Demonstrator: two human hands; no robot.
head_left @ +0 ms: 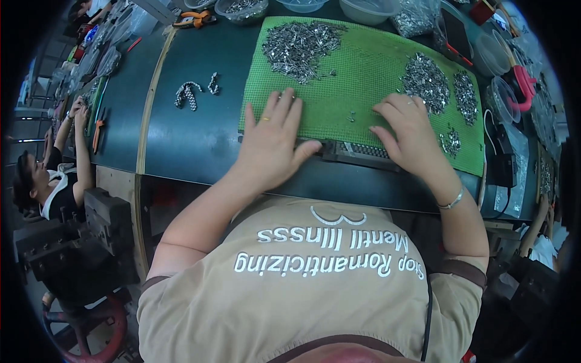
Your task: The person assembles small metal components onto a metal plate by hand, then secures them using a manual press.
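Note:
My left hand [272,130] lies with fingers stretched out over the green mesh mat [342,78], below a big pile of small silver metal pins [299,48]. Its thumb reaches to the dark bar-shaped fixture [357,151] along the mat's near edge. Small metal pieces sit in rows in the fixture's right part. My right hand [411,130] hovers by that end, thumb and forefinger apart, nothing visible between them. Near its fingertips a couple of loose metal pieces [351,117] lie on the mat. Another metal pile [426,81] is just beyond this hand.
Two short chain lengths [186,95] lie on the dark green table, left of the mat. Orange-handled pliers [193,20], plastic tubs [369,9] and a phone [455,36] line the back. A pink-handled tool [523,88] is at right. Another person [51,181] works at far left.

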